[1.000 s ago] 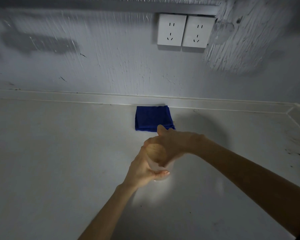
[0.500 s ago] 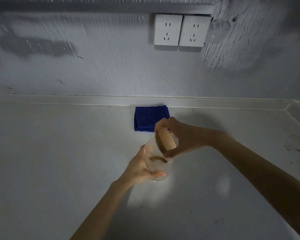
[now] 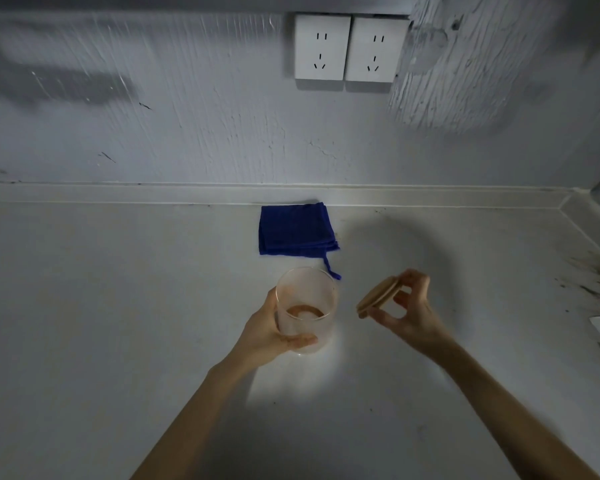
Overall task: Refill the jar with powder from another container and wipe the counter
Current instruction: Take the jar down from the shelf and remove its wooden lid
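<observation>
The left hand (image 3: 267,332) is gripping the jar (image 3: 305,308) from its 9 o'clock side, fingers curled round the glass wall and thumb lying across the near face. The jar is standing open on the counter (image 3: 101,323), with a little brown powder (image 3: 303,310) lying in the bottom. At the jar's 3 o'clock, apart from it, the right hand (image 3: 407,313) is pinching the lid (image 3: 378,296) between thumb and fingertips, holding it tilted above the counter. A folded cloth (image 3: 295,230) is lying at the jar's 12 o'clock, against the wall base. Two sockets (image 3: 347,48) are sitting on the wall (image 3: 187,133) beyond it. Brown stains (image 3: 596,282) are marking the counter at 3 o'clock, far off.
</observation>
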